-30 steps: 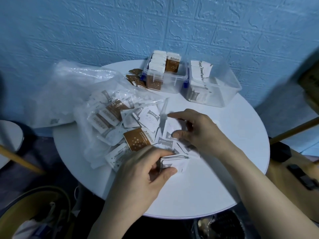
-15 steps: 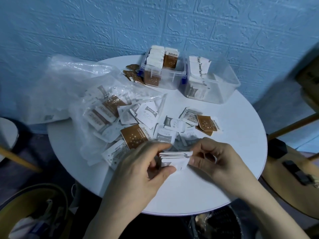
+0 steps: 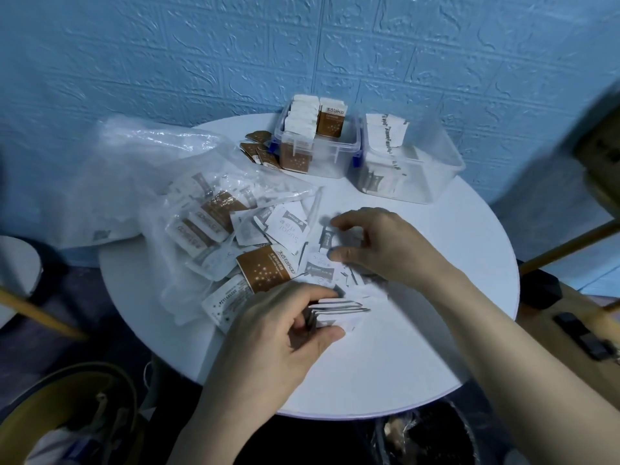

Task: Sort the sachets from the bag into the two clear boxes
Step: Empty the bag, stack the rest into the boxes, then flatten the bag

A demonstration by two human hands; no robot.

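Note:
My left hand (image 3: 281, 333) grips a small stack of white sachets (image 3: 339, 312) near the table's front. My right hand (image 3: 379, 246) hovers with curled fingers over loose white sachets (image 3: 320, 268) in the table's middle; whether it pinches one I cannot tell. A clear plastic bag (image 3: 188, 196) with brown and white sachets lies open at the left. A brown sachet (image 3: 268, 268) lies just outside it. At the back stand two clear boxes: the left box (image 3: 318, 159) holds brown sachets, the right box (image 3: 419, 169) holds white ones.
The round white table (image 3: 402, 357) stands against a blue brick-pattern wall. A few brown sachets (image 3: 260, 149) lie left of the left box. Wooden chair parts sit at the right (image 3: 570, 243) and left edges. A dark bin (image 3: 426, 434) stands below the table's front.
My right hand left the stack held by my left hand and moved up to the loose white sachets in the middle. The left hand kept hold of its stack.

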